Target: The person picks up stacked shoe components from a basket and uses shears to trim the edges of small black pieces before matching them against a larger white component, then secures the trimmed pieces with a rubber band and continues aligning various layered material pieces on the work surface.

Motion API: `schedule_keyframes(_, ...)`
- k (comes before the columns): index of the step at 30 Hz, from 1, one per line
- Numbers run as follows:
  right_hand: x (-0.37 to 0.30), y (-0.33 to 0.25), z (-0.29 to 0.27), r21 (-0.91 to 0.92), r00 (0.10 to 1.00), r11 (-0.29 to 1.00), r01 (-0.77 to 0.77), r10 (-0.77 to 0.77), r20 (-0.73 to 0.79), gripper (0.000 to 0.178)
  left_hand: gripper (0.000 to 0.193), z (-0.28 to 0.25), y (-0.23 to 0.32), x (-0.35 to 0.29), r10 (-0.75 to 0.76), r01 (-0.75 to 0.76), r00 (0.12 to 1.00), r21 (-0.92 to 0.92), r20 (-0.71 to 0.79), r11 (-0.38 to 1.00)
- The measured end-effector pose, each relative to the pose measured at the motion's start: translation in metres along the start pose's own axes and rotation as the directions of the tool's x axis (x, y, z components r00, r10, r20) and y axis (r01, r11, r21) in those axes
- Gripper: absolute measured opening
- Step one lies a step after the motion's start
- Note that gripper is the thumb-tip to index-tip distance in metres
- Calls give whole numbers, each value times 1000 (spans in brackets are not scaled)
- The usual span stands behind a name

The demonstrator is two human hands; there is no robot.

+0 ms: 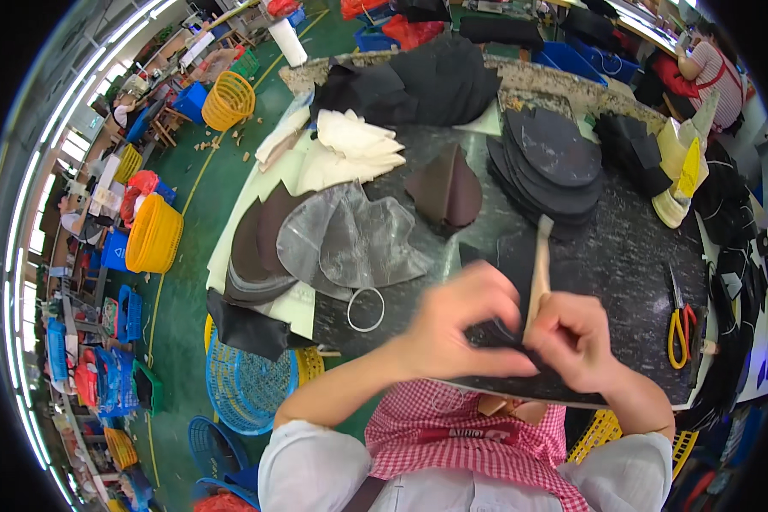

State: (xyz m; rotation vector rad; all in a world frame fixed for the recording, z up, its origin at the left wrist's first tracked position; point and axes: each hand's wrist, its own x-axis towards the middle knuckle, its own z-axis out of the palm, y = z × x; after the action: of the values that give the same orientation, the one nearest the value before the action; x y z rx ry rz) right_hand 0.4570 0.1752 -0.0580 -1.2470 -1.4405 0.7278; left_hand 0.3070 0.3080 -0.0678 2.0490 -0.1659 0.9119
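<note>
My right hand (574,339) is closed around a pale stick (539,277) with a wider whitish tip, which points away from me. Beside it, my left hand (465,324) curves with thumb and fingers apart; I see nothing gripped in it. Both hands are over the near part of the dark worktable (631,264), slightly blurred. Beneath them lies a black sheet piece (512,256), partly hidden. Just beyond, a folded dark brown piece (449,189) stands near a fanned stack of black rounded pieces (559,158). A white ring (366,329) lies left of my left hand.
Clear plastic-like sheets (350,239), brown pieces (260,243) and white pieces (354,145) lie at left. Black sheets (409,81) are heaped at the back. Scissors (678,328) and a yellow-taped container (681,171) are at right. A blue basket (247,384) stands below the left edge.
</note>
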Motion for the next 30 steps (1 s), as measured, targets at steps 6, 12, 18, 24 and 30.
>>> schedule_keyframes(6,-31,-5,5,133,991,983,-129,121,65,13,29,20,8,-7,-137,211,952,-263,273,941)
schedule_keyframes(12,-38,10,12,543,971,834,-102,201,-127,16,15,44,0,-40,-627,117,765,-989,146,-88)
schedule_keyframes(18,-77,33,1,867,851,345,-360,501,154,24,17,33,17,-33,-316,1,948,-992,42,-127)
schedule_keyframes(24,-66,0,15,11,997,999,-43,42,72,34,38,8,20,-25,-282,416,887,-368,366,831)
schedule_keyframes(30,-52,25,-23,-196,936,951,-241,174,-307,19,33,3,-10,-25,-764,810,584,-260,274,526)
